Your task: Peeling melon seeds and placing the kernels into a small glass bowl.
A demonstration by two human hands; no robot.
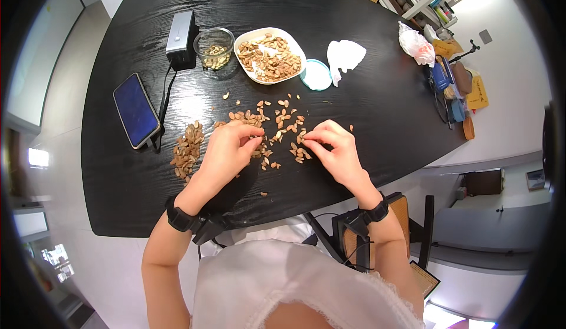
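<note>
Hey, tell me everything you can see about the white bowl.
The white bowl is wide, a rounded square, smooth like plastic or ceramic. It stands upright on the black table, holding many brown nuts or shells with white patches among them. The glass bowl is close on its left, a pale blue disc at its lower right; contact is unclear. No hand touches it.

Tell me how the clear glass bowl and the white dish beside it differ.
The glass bowl is see-through, while the white dish is opaque. The glass bowl looks smaller across; the white dish looks wider. The glass bowl holds a small heap of pale kernels, whereas the white dish holds many tan-brown pieces. Both stand uncovered on the black table.
</note>
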